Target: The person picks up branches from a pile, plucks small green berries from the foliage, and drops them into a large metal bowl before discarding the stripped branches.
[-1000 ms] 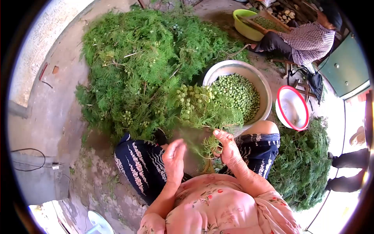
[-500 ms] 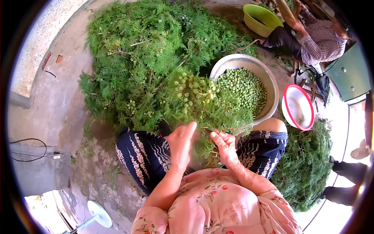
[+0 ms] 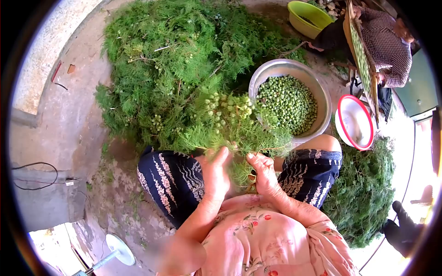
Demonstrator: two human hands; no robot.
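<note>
A leafy evergreen branch (image 3: 239, 122) with clusters of pale green cones spreads out in front of my lap. My right hand (image 3: 263, 174) is closed round its stems, thumb on top. Beside it, my left hand (image 3: 215, 174) is closed at the branch's left side, thumb pointing up, its fingers slightly blurred. Just beyond the branch, a metal basin (image 3: 323, 99) holds many small green cones (image 3: 287, 103); the foliage overlaps its near left rim. A large heap of cut evergreen branches (image 3: 156, 69) lies ahead and to the left.
More evergreen cuttings (image 3: 359, 198) lie at the right. A red-rimmed white basin (image 3: 343, 120) and a yellow-green tub (image 3: 299, 23) stand farther off. Another person (image 3: 384, 41) sits at upper right, holding a flat woven tray (image 3: 363, 60). A fan (image 3: 120, 250) stands at lower left.
My left hand has shifted slightly, and the branch's foliage now spreads farther left above it. The other person has swung the woven tray into a steep tilt.
</note>
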